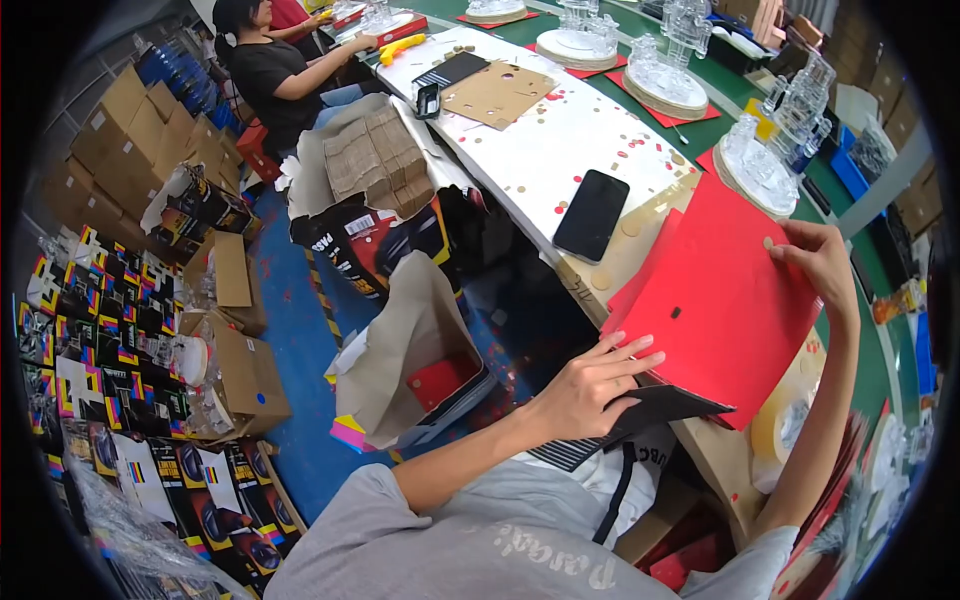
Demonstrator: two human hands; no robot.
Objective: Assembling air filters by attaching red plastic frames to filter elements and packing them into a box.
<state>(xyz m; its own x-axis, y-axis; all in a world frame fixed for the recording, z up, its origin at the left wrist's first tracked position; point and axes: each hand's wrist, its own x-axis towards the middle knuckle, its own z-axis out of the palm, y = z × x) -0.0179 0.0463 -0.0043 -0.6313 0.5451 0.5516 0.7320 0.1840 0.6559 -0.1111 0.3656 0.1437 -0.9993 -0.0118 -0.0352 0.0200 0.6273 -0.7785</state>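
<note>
So the worker next to me has this red cardboard sheet tilted over the near edge of the table, right between both hands. Left hand is half open, fingers spread on its near-left edge; can't tell if it's actually gripping. Right hand has thumb and index almost pinched at a small tan spot near the far corner, can't tell if anything's held. Writing-wise: barcode sticker on a black printed carton, pale lettering across the grey T-shirt, scribbled mark on the table edge.
</note>
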